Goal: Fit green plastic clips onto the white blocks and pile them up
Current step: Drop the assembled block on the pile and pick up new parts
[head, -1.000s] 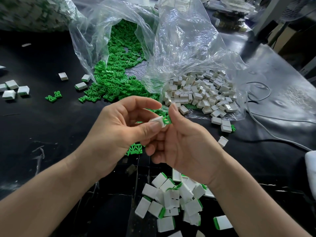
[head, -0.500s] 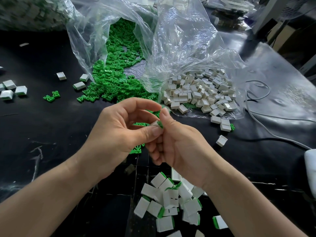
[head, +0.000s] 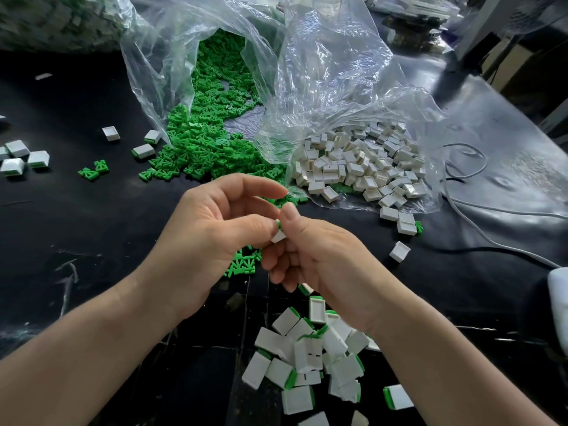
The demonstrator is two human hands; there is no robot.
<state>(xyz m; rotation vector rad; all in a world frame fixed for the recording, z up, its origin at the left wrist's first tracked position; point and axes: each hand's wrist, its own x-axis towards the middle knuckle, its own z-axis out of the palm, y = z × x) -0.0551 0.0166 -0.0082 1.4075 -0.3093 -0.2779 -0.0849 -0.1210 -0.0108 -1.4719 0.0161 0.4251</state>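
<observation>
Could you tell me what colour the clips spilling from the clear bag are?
The clips are bright green; the head view shows it best.

The right hand point(head: 325, 265) has pushed the small green plastic clip point(head: 278, 222) into the small white plastic block point(head: 278, 237) — now it is almost hidden.

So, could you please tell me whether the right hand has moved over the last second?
Yes. The right hand shifted slightly left and toward the person; its thumb now sits farther from the heap of white blocks.
</observation>
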